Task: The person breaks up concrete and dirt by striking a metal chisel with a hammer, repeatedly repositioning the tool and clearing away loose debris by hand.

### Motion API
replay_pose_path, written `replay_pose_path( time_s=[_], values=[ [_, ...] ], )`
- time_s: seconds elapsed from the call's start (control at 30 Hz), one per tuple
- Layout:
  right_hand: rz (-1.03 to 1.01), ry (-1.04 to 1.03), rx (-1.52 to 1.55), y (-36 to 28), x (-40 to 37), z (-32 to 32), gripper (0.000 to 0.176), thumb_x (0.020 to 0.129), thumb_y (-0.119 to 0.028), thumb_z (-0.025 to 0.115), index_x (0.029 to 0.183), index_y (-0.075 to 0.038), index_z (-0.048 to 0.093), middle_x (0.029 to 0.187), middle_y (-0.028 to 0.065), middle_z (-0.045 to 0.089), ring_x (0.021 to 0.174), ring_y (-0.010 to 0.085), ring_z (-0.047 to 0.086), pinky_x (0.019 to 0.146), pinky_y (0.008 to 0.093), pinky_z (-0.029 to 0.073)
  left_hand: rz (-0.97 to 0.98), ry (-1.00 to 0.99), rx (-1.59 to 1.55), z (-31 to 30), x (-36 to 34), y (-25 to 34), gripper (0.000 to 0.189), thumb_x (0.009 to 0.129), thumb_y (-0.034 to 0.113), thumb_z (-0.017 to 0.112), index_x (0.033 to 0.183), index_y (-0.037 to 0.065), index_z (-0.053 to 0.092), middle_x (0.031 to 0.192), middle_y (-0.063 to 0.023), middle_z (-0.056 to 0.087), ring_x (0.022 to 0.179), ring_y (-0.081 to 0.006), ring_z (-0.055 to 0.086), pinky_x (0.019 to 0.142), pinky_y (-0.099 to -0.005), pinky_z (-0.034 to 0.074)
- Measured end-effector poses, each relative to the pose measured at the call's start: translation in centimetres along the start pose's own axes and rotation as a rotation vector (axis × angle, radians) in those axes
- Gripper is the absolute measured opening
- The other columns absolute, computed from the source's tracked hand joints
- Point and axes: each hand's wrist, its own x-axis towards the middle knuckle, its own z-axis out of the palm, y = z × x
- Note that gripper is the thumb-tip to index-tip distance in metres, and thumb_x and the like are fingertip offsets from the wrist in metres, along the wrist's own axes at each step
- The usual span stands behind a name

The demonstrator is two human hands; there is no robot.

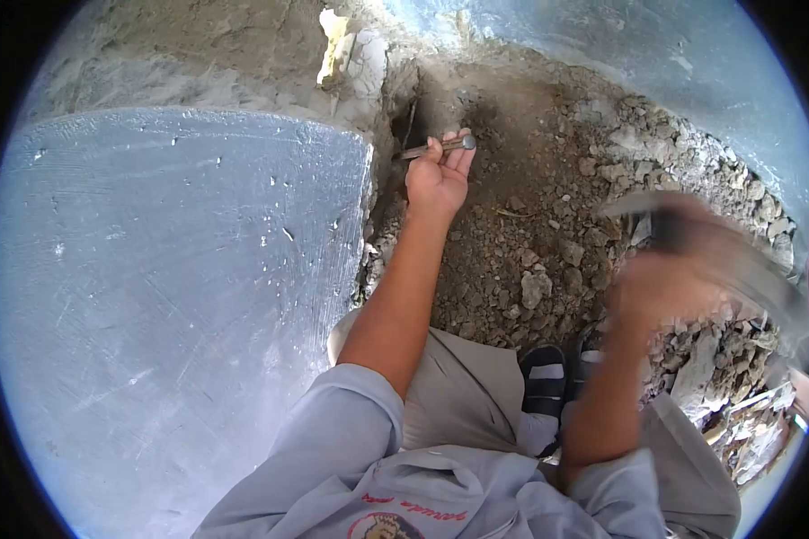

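Note:
My left hand [438, 184] is closed around a short metal chisel [467, 143] beside the broken edge of the grey slab. The chisel's round head points right, and its other end points left toward a dark gap. My right hand [661, 287] is raised over the rubble on the right, smeared by motion. It grips a long-handled tool, apparently a hammer [755, 274], which is also badly blurred; its exact shape cannot be made out. The two hands are well apart, and the tool does not touch the chisel.
A smooth grey slab [180, 269] fills the left side. Dug soil and broken rubble [535, 287] cover the ground ahead and to the right. Another grey surface [647, 54] borders the dug area at the top right. My sandalled feet [544, 382] stand at the rubble's near edge.

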Motion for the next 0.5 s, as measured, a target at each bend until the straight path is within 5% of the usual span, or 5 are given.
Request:
replay_pose_path(
  time_s=[0.1, 0.27, 0.33, 0.4, 0.5],
  values=[
    [0.927, -1.134, 1.059, -2.1, -9.4, 5.9, 0.02, 0.075, -0.008, 0.066, 0.09, 0.002, 0.058, 0.072, 0.0066, 0.061, 0.053, 0.014, 0.058, 0.047, 0.0279, 0.046, -0.009, 0.019, 0.074, 0.4, -0.4, 0.0, 0.02, 0.1, 0.018, 0.044, 0.105, -0.001, 0.049, 0.105, -0.0165, 0.061, 0.113, -0.0357, 0.057, 0.099, -0.052, 0.047],
    [0.637, -0.754, 1.048, -0.7, -2.7, 0.2, 0.028, 0.079, -0.011, 0.069, 0.102, 0.002, 0.058, 0.072, 0.0045, 0.062, 0.053, 0.0102, 0.056, 0.05, 0.0258, 0.047, 0.017, 0.048, -0.003, 1.0, -0.7, -0.4, 0.022, 0.1, 0.016, 0.042, 0.104, -0.004, 0.049, 0.112, -0.0198, 0.059, 0.112, -0.0352, 0.058, 0.101, -0.0514, 0.046],
    [0.457, -0.52, 0.592, 0.0, 3.1, -4.4, 0.032, 0.083, -0.021, 0.069, 0.107, -0.001, 0.061, 0.074, 0.0059, 0.066, 0.061, 0.0118, 0.061, 0.057, 0.0264, 0.05, 0.029, 0.056, -0.017, 1.4, -0.6, -0.3, 0.022, 0.1, 0.015, 0.042, 0.104, -0.004, 0.05, 0.113, -0.0207, 0.059, 0.112, -0.0351, 0.058, 0.102, -0.0509, 0.045],
    [0.43, -0.054, 1.024, 3.1, 6.4, -7.3, 0.025, 0.085, -0.021, 0.058, 0.098, -0.002, 0.066, 0.078, 0.0061, 0.067, 0.06, 0.0154, 0.063, 0.057, 0.0289, 0.052, 0.029, 0.039, -0.014, 0.6, -0.7, 0.0, 0.022, 0.1, 0.016, 0.042, 0.104, -0.005, 0.05, 0.114, -0.0215, 0.059, 0.112, -0.0349, 0.058, 0.102, -0.0503, 0.045],
    [0.034, 0.307, 1.317, -1.7, 11.7, -7.7, 0.012, 0.079, -0.024, 0.066, 0.079, -0.014, 0.06, 0.064, -0.0013, 0.064, 0.051, 0.0088, 0.061, 0.048, 0.0264, 0.057, 0.015, -0.014, -0.016, -0.2, -0.2, 0.0, 0.024, 0.1, 0.016, 0.042, 0.105, -0.005, 0.05, 0.116, -0.0227, 0.058, 0.112, -0.0348, 0.058, 0.101, -0.0493, 0.046]
  ],
)
